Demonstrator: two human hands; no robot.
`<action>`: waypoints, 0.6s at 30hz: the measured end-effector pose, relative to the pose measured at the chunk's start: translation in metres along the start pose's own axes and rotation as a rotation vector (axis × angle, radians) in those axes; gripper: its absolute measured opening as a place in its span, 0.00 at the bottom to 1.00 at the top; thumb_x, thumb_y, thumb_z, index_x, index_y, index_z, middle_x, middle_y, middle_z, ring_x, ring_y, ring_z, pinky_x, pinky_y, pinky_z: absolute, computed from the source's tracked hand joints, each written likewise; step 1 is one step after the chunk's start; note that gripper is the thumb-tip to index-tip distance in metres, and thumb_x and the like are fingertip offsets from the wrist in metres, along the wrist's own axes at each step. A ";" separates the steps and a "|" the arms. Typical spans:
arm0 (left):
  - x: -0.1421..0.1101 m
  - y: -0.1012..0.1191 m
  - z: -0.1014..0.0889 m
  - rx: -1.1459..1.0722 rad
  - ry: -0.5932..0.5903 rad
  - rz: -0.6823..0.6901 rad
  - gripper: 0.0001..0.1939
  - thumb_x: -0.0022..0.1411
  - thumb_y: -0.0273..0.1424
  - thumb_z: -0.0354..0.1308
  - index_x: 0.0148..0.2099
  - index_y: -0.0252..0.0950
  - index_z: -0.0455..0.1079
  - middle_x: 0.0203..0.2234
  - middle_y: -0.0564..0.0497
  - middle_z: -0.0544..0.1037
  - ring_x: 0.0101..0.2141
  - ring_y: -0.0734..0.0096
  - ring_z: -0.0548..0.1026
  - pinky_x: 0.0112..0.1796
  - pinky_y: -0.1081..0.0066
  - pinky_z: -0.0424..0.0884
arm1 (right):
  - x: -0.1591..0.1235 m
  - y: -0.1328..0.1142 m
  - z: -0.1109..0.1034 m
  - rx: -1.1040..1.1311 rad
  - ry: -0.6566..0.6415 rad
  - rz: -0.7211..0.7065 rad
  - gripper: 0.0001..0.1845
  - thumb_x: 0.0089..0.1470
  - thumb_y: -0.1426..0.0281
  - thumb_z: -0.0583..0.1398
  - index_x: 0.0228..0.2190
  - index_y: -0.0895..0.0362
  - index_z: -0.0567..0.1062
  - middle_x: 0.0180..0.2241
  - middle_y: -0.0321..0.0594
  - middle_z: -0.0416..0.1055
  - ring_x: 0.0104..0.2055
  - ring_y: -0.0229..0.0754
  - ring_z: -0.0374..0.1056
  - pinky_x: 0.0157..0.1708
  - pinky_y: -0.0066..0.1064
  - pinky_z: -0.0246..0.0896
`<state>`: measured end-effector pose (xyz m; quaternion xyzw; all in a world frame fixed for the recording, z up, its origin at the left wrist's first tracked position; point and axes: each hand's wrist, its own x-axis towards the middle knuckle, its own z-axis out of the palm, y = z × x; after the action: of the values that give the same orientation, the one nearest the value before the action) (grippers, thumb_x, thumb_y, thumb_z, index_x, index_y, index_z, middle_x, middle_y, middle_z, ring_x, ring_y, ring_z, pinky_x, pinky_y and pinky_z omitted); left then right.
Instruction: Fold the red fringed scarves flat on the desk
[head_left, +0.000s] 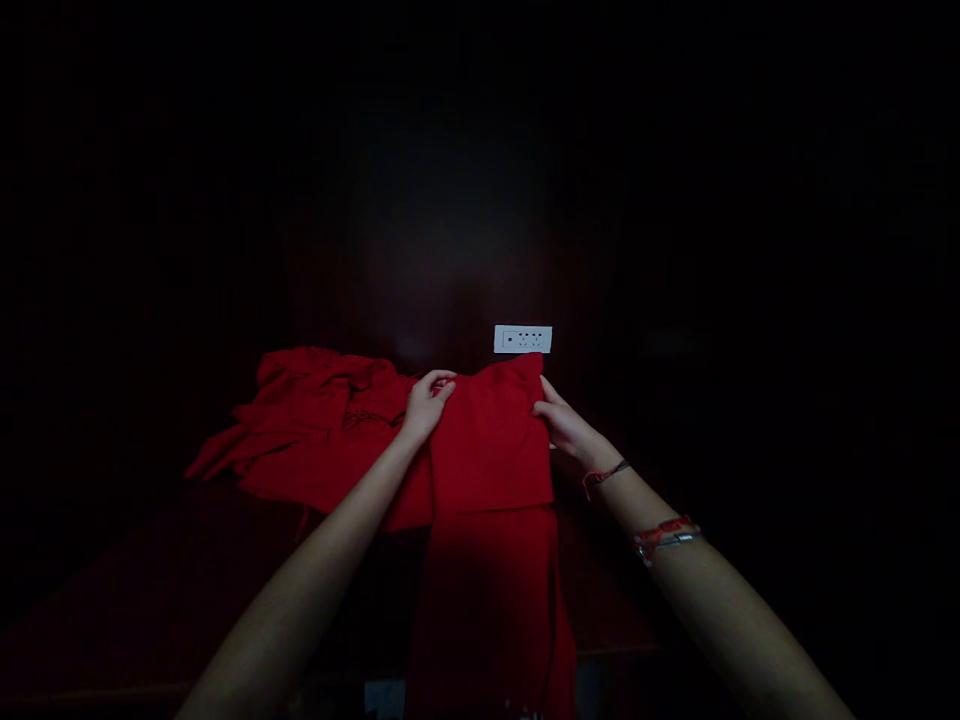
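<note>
Dark wood-like table (pixel 180 580) and a white socket (pixel 523 339) are seen. Red cloth (pixel 491 440) is pinched at its sides by the left hand (pixel 428 405) and right hand (pixel 566 422), above the table.

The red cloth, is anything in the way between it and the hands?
No, nothing that I can see. The left hand and the right hand already hold the red cloth, one at each side. The white socket plate is behind the cloth, so it isn't between them.
</note>
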<state>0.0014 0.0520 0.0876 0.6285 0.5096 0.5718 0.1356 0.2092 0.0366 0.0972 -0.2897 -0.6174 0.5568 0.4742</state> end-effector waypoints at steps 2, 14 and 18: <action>-0.005 -0.009 0.001 0.130 0.058 0.111 0.12 0.54 0.30 0.48 0.41 0.34 0.64 0.31 0.51 0.70 0.34 0.74 0.67 0.37 0.74 0.61 | -0.003 0.009 0.001 0.105 0.053 0.004 0.30 0.30 0.81 0.49 0.40 0.50 0.60 0.31 0.31 0.66 0.27 0.32 0.62 0.25 0.22 0.59; -0.083 -0.060 -0.009 0.708 -0.502 -0.093 0.24 0.60 0.39 0.32 0.55 0.36 0.50 0.51 0.45 0.58 0.50 0.64 0.56 0.46 0.65 0.52 | -0.039 0.062 -0.010 0.070 0.128 0.564 0.25 0.30 0.83 0.47 0.35 0.55 0.62 0.20 0.29 0.64 0.17 0.29 0.59 0.17 0.21 0.58; -0.110 -0.049 -0.034 0.690 -0.574 0.000 0.22 0.58 0.39 0.37 0.53 0.40 0.54 0.51 0.47 0.59 0.51 0.65 0.55 0.47 0.66 0.51 | -0.061 0.054 -0.010 -0.129 0.041 0.586 0.28 0.34 0.80 0.51 0.42 0.54 0.59 0.24 0.34 0.67 0.19 0.33 0.62 0.18 0.26 0.60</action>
<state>-0.0324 -0.0279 -0.0030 0.7702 0.6120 0.1709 0.0540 0.2329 -0.0017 0.0288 -0.4963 -0.5318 0.6237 0.2861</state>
